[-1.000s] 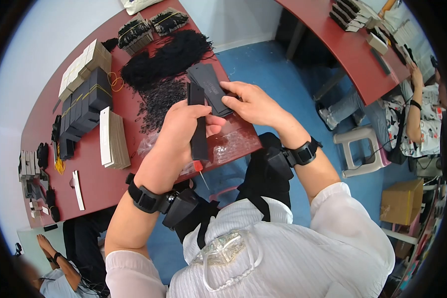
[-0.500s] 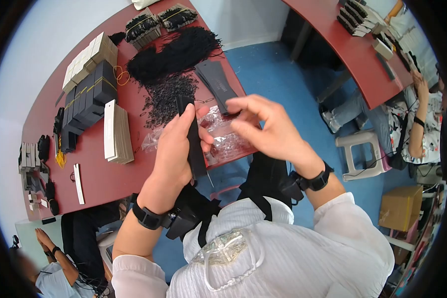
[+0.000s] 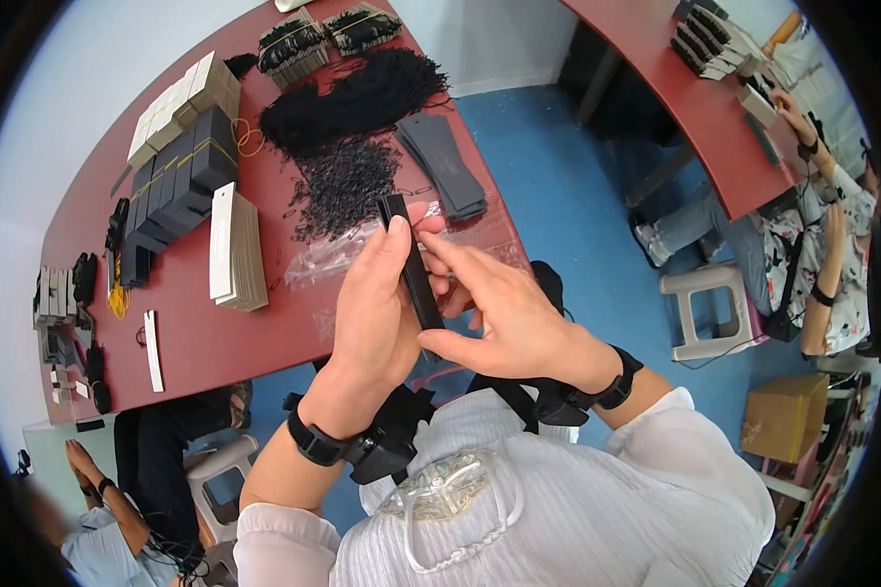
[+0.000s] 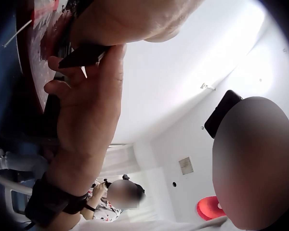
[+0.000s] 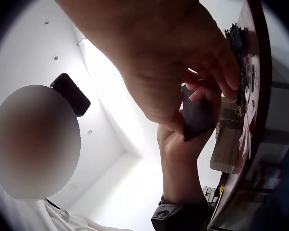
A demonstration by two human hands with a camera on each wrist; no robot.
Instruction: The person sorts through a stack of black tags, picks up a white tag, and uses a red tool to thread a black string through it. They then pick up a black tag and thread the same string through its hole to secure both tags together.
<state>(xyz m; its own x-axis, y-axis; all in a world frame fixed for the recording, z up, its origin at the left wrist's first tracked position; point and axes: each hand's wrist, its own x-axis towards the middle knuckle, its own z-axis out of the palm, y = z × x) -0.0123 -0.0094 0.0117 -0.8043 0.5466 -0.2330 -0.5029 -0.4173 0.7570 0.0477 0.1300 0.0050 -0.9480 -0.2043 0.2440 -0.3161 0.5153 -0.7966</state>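
My left hand (image 3: 372,298) grips a narrow stack of black tags (image 3: 413,259), thumb along its near face and fingers behind. The right hand (image 3: 524,323) is at the same stack, its thumb by the lower end and its fingers along the right side. In the right wrist view the dark tag stack (image 5: 197,115) sits between thumb and fingers of both hands. Part of the stack (image 4: 84,57) shows between the hands in the left wrist view. Beyond the hands, a fanned pile of black tags (image 3: 443,166) lies on the red table (image 3: 299,338).
Beside the fanned pile lie small black pins (image 3: 343,186) and a heap of black cords (image 3: 352,108). Clear plastic (image 3: 328,259) lies near the table edge. White-faced tags (image 3: 237,249) and banded dark stacks (image 3: 181,176) stand leftward. Other people sit left and right.
My right hand has left the fanned pile and come to the stack in my left hand. The pile now lies uncovered on the table.
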